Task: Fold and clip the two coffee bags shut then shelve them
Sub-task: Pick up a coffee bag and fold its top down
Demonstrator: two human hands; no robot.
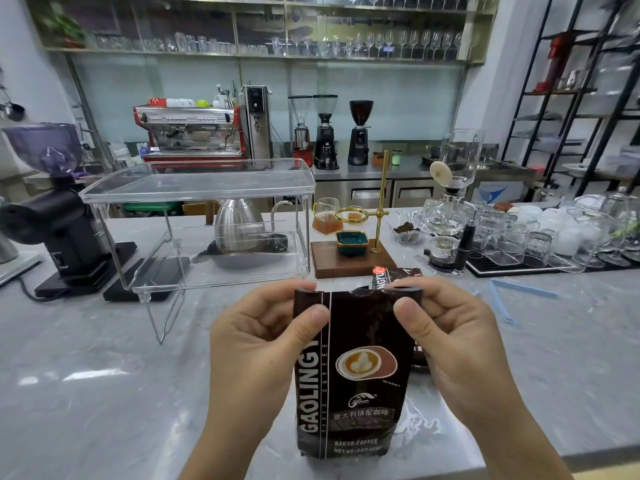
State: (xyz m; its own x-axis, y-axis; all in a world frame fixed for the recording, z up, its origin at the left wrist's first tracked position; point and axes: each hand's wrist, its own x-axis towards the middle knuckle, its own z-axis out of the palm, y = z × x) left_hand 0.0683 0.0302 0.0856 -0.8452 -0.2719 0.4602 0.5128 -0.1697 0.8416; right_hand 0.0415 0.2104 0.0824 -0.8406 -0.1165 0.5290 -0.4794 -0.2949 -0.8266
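Note:
A dark brown coffee bag stands upright on the marble counter in front of me. My left hand pinches its top left corner, and my right hand pinches its top right corner, where the top edge is rolled over. A second coffee bag stands right behind the first, mostly hidden, with only its top and a strip of its right side showing. Two pale blue sealing clips lie on the counter to the right. A clear acrylic shelf stands at the left behind the bags.
A black grinder stands at far left. A steel kettle sits behind the shelf. A wooden pour-over stand with a brass pole is just behind the bags. A siphon brewer and many glasses crowd the right.

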